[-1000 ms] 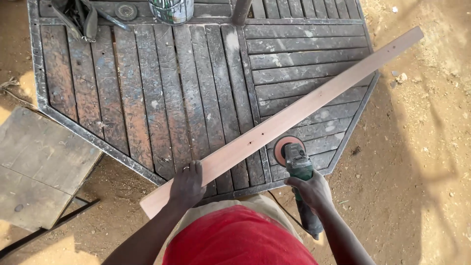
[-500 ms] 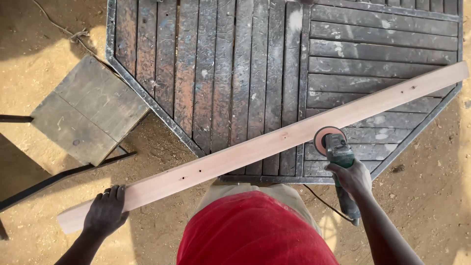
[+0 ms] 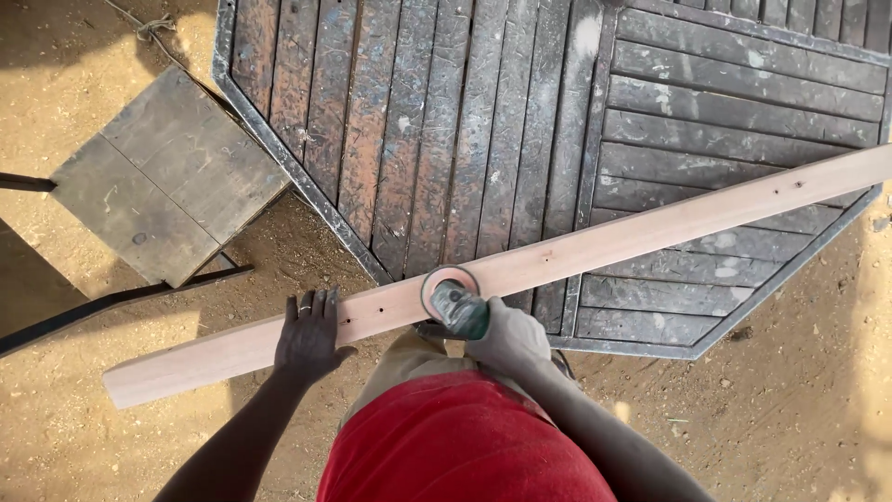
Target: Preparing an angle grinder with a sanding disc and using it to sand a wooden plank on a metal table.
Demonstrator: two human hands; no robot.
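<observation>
A long pale wooden plank lies slantwise across the near edge of a dark slatted octagonal table, its left end sticking out over the sandy ground. My left hand presses flat on the plank near that left end. My right hand grips a green handheld disc sander, whose round pad rests on the plank just right of my left hand. Small holes dot the plank's face.
A square weathered wooden stool top on a dark metal frame stands at the left. Sandy ground surrounds the table. A piece of rope lies at the upper left. My red shirt fills the bottom centre.
The plank has slid to the right across the table. My left hand moved along it toward the middle. The sander came left and now sits on the plank instead of below it.
</observation>
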